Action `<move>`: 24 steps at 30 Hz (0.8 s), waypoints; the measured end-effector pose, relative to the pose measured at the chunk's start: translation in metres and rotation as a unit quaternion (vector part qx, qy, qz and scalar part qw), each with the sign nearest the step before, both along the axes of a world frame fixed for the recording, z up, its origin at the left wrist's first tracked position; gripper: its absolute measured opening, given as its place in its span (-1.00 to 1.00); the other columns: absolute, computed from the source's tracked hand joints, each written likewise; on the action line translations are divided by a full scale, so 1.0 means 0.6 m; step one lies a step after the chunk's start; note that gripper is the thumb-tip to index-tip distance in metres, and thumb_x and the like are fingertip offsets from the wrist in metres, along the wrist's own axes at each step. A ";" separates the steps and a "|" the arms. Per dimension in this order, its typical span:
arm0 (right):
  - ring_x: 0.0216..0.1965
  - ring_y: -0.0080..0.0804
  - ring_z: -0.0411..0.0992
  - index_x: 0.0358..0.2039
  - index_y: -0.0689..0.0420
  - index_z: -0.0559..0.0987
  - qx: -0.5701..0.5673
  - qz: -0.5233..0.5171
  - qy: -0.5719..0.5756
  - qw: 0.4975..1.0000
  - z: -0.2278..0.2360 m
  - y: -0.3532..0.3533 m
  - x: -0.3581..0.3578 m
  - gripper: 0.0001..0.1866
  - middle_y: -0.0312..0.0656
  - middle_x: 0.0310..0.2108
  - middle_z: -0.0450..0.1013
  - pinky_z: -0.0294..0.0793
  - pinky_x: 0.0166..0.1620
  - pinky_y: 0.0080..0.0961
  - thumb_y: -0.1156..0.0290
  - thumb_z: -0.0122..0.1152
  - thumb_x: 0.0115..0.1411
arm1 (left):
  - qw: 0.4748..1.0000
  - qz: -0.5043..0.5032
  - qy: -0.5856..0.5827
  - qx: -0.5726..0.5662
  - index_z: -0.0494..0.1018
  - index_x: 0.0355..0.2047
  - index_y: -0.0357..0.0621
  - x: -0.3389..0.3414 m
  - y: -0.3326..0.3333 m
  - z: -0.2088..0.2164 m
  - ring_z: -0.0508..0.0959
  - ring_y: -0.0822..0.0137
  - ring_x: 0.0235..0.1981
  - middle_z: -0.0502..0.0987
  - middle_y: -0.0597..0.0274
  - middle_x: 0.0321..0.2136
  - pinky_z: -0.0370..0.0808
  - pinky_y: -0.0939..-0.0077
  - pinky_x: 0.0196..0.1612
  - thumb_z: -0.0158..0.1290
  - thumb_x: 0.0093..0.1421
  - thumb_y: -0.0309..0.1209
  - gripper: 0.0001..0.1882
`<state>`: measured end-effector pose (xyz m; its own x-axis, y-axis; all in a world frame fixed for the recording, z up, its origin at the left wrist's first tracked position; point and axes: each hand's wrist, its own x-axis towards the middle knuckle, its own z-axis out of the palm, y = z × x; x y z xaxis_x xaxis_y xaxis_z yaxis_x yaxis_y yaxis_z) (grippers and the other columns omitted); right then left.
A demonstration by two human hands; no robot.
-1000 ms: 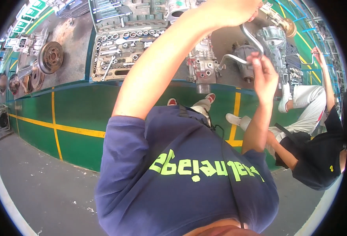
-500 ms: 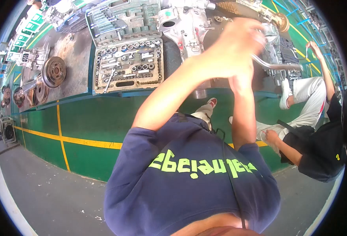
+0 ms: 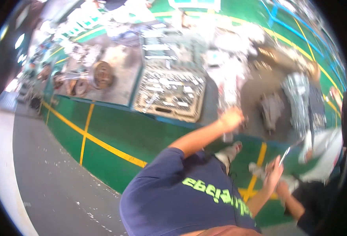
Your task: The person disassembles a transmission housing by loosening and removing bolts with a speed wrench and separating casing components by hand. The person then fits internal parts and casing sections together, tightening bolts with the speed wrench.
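My left hand (image 3: 232,119) is over the near end of the pale metal gearbox housing (image 3: 228,84), at the table's front edge. Its fingers are blurred, and I cannot tell whether they hold anything. Lower and to the right, in front of the table, my right hand (image 3: 274,173) is closed around a silver rod-shaped tool (image 3: 286,153) that points up and to the right. The tool's exact kind is too smeared to tell. To the left of the housing lies an opened socket set case (image 3: 169,112) with sockets and wrenches in it.
A grey metal casting (image 3: 272,111) and a longer ribbed housing (image 3: 297,98) lie on the table at the right. On the left stands a round rusty disc (image 3: 103,74) on a shaft. A co-worker in dark clothes (image 3: 319,196) is close by my right hand.
The view has swung right and blurred. My hands, together over the table before, are now apart: the right has come down toward me with the rod-shaped tool, the left is by the gearbox housing.
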<state>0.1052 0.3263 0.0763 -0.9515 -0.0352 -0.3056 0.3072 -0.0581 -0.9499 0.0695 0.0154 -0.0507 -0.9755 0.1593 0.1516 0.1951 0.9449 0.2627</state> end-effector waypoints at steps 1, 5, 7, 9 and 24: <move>-0.77 -0.68 0.05 -0.59 -0.05 0.27 0.077 -0.048 -0.035 0.995 -0.055 0.018 0.008 -0.55 -0.47 -0.77 0.09 -0.02 -0.69 -0.64 0.06 0.10 0.39 | 1.000 -0.006 0.006 0.029 0.59 -0.33 0.01 0.001 0.004 -0.019 0.50 0.11 -0.04 0.54 0.13 -0.20 0.43 0.20 0.07 0.04 0.09 -0.35 -0.83; -0.57 -0.58 0.18 -0.57 0.09 0.36 0.298 0.049 -0.050 0.952 -0.251 0.069 0.055 -0.54 -0.40 -0.63 0.20 0.16 -0.50 -0.48 0.04 0.12 0.36 | 0.998 -0.032 0.020 0.041 0.58 -0.28 -0.02 0.010 -0.007 -0.022 0.47 0.13 0.02 0.51 0.13 -0.16 0.36 0.21 0.12 0.08 0.07 -0.36 -0.80; -0.55 -0.54 0.15 -0.51 0.27 0.40 0.296 0.076 -0.033 0.952 -0.371 0.139 0.118 -0.53 -0.37 -0.63 0.23 0.21 -0.48 -0.38 0.11 0.14 0.35 | 0.994 -0.083 0.053 0.036 0.58 -0.30 0.05 -0.004 0.019 -0.010 0.46 0.21 -0.04 0.51 0.25 -0.26 0.35 0.27 0.07 0.09 0.07 -0.34 -0.83; -0.51 -0.51 0.27 -0.50 0.20 0.52 0.320 0.141 0.039 0.936 -0.389 0.156 0.086 -0.62 -0.36 -0.62 0.35 0.29 -0.44 -0.35 0.13 0.15 0.29 | 0.997 -0.055 0.055 0.006 0.57 -0.30 0.07 0.020 -0.014 -0.003 0.46 0.25 -0.07 0.50 0.29 -0.29 0.34 0.30 0.05 0.09 0.08 -0.33 -0.84; -0.32 -0.20 0.55 -0.49 -0.18 0.60 0.648 0.692 0.309 0.068 -0.473 0.729 -0.189 -0.69 -0.26 -0.43 0.59 0.50 -0.33 -0.09 0.01 -0.05 0.17 | 0.989 -0.030 0.053 -0.132 0.55 -0.30 -0.02 -0.014 0.026 0.007 0.52 0.28 -0.15 0.59 0.29 -0.33 0.33 0.33 -0.01 0.04 0.12 -0.36 -0.84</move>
